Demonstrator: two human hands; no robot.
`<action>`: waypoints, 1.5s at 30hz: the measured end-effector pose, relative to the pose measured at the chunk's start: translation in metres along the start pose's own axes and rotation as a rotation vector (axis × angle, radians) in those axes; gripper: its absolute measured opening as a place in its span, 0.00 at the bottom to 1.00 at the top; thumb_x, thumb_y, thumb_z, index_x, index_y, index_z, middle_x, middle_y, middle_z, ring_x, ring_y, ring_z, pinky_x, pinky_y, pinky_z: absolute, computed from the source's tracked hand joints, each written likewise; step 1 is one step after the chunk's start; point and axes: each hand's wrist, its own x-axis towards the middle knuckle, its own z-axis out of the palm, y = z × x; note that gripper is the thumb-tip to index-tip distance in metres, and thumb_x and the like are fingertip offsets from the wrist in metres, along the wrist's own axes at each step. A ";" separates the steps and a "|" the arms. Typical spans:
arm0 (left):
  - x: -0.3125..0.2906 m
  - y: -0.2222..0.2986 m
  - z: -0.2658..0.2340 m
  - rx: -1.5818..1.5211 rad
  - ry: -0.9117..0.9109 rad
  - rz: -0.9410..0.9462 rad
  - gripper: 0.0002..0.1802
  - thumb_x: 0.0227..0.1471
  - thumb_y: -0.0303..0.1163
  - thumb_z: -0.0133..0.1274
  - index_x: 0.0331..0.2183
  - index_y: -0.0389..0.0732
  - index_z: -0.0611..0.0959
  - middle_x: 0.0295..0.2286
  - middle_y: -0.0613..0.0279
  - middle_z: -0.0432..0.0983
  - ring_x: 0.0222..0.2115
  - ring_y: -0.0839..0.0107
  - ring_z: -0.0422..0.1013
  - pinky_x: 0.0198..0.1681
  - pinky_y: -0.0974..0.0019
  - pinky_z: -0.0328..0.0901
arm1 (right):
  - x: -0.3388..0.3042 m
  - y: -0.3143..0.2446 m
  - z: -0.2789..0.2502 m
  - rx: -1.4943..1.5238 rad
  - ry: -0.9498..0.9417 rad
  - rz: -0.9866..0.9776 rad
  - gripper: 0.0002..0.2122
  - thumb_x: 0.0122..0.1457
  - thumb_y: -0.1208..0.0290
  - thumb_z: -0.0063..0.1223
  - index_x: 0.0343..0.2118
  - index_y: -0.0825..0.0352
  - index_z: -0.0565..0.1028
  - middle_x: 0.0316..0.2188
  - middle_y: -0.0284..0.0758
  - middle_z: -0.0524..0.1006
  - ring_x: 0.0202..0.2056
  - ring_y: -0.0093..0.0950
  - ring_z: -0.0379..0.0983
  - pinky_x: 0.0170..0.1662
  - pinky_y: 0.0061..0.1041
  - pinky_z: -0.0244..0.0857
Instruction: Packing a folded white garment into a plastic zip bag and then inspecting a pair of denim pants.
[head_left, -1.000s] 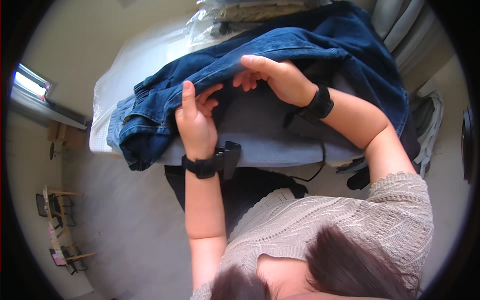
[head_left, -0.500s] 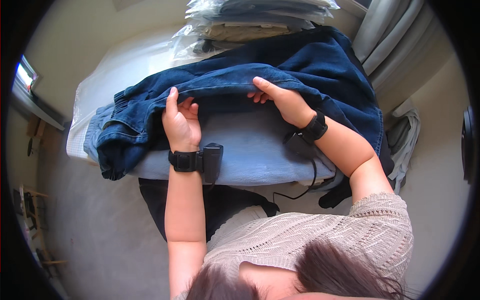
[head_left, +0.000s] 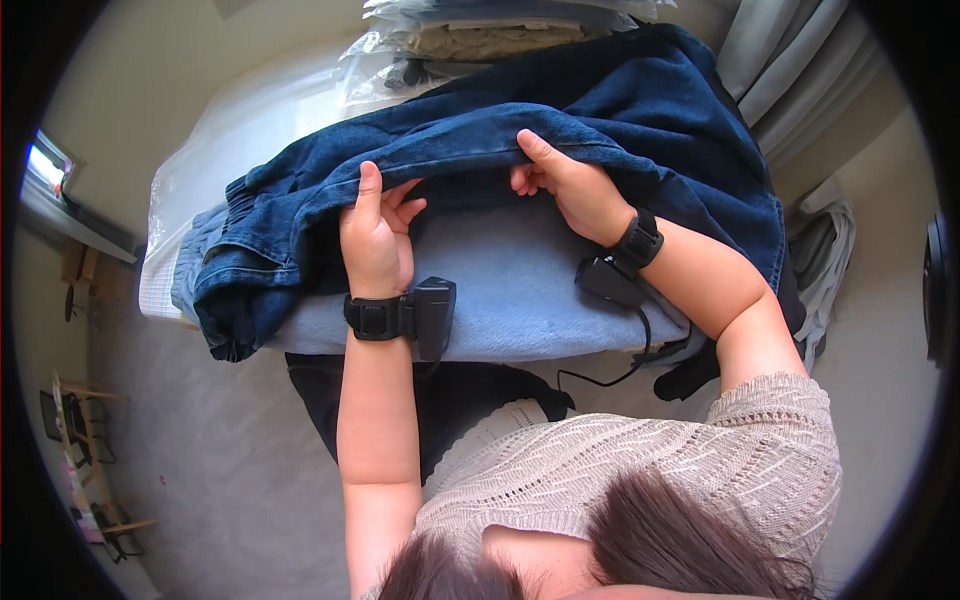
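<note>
A pair of dark blue jeans (head_left: 460,130) lies across a padded surface, its gathered elastic waist end to the left and its leg spread to the right. My left hand (head_left: 378,240) pinches the near edge, thumb on the outside and fingers partly underneath. Farther right along that edge, my right hand (head_left: 585,195) grips the denim too, thumb on top and fingertips curled beneath. Between both hands the edge is raised, leaving a shadowed gap over the light blue fleecy cover (head_left: 490,270). Each wrist wears a black strap with a small box.
Clear plastic bags of folded clothes (head_left: 490,40) are stacked behind the jeans. Transparent plastic sheeting (head_left: 240,130) covers the far left of the table. A grey curtain (head_left: 800,70) hangs at right, above a pale crumpled cloth (head_left: 825,260). A black cable (head_left: 610,380) trails near the front edge.
Both hands have shifted slightly right relative to the view, still holding the jeans' edge. The left fingers look a little more spread. The view itself has moved a little.
</note>
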 end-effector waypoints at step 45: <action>-0.007 -0.004 0.011 0.103 -0.140 -0.040 0.15 0.53 0.39 0.45 0.36 0.37 0.75 0.33 0.60 0.74 0.34 0.70 0.72 0.30 0.74 0.67 | -0.010 -0.005 0.004 -0.142 0.016 -0.033 0.13 0.55 0.59 0.47 0.23 0.64 0.71 0.17 0.30 0.71 0.20 0.19 0.66 0.26 0.16 0.59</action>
